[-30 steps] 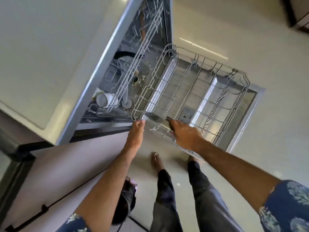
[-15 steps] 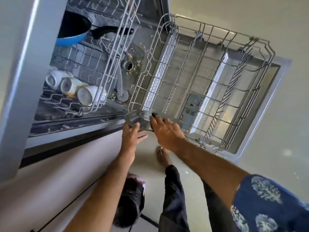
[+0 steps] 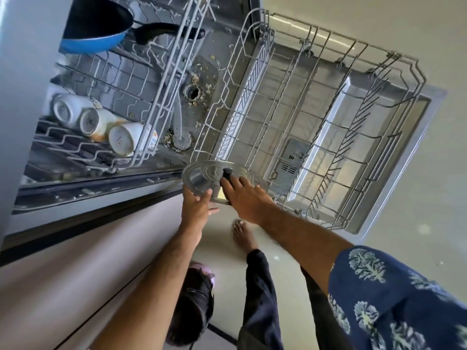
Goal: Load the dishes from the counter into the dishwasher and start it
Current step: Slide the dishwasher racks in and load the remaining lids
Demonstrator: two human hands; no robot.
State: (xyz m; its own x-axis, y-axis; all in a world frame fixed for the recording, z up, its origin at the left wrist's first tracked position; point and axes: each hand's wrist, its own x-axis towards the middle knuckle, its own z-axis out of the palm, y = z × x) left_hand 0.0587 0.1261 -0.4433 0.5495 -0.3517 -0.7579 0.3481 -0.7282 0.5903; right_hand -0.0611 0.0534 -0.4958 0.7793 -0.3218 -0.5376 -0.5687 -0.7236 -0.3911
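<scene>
Steel and glass, a round pot lid (image 3: pixel 202 176) sits at the near corner of the pulled-out lower rack (image 3: pixel 316 117), held between both hands; the left hand (image 3: pixel 195 210) cups its near rim from below with fingers curled up against the edge, and the right hand (image 3: pixel 243 195) lies over the top, fingers reaching to the dark knob (image 3: pixel 227 173). To seat it well, I judge it should be tipped on edge and slid between the upright wires, knob facing inward, and let go only once it stands alone; laid flat it would block the spray. Clear in the middle, it has a shiny metal rim. Farther off, the upper rack (image 3: pixel 141 102) carries three cups (image 3: pixel 96 122) and a blue pan (image 3: pixel 98 29).
</scene>
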